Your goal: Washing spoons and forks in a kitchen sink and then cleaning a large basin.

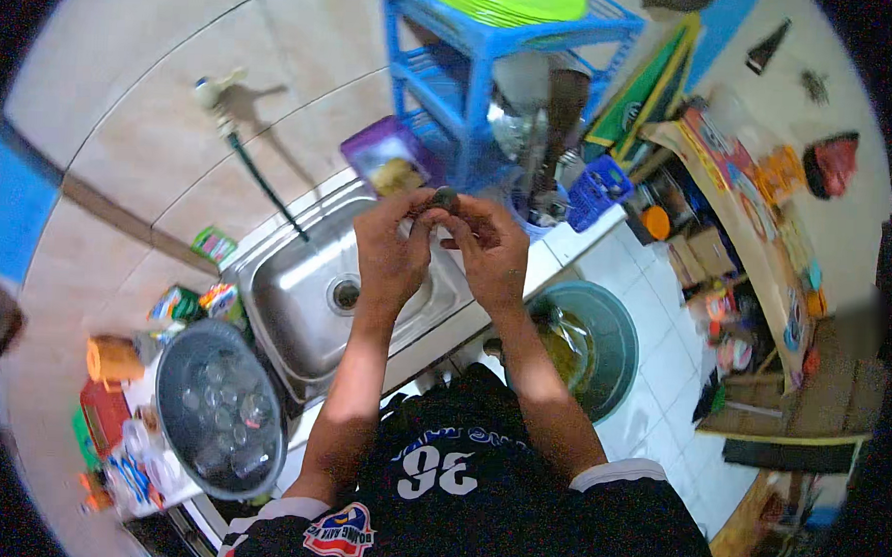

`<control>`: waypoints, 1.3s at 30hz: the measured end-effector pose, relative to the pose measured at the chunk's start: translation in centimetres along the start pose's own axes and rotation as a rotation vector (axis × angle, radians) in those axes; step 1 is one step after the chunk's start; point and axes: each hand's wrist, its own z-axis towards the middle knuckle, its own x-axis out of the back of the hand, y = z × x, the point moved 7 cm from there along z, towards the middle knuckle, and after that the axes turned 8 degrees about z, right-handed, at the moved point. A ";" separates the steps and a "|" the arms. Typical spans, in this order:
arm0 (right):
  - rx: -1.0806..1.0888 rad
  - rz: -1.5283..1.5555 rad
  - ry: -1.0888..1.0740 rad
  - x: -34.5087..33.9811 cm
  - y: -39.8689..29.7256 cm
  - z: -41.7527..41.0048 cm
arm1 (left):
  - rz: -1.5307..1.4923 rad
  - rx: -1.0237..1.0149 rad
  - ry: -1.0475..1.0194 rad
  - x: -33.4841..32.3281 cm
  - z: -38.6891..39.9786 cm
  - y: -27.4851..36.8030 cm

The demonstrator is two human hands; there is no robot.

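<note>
Above the far edge of the stainless steel sink [289, 332], the fingers of my left hand [392, 243] and my right hand [495, 254] meet. Pinched between them is a small dark object [445, 199], mostly covered by the fingers and too blurred to name. Just beyond the hands, a purple plastic container [366, 147] holds a yellowish sponge-like thing [396, 177]. The sink's round drain [344, 293] shows left of my left wrist. From a wall tap [216, 101], a dark green hose [265, 187] hangs towards the basin.
Left of the sink stands a grey tub [223, 333] with several clear glasses [228, 411]. A blue plastic rack [478, 95] bears lime-green plates [514, 2]. Beside it is a blue basket [596, 195]. On the tiled floor at right sits a grey-green bucket [620, 358] with murky liquid.
</note>
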 end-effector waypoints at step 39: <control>0.140 -1.125 0.046 33.9 3.3 17.1 | 0.553 -0.401 -0.528 -43.9 9.3 -2.5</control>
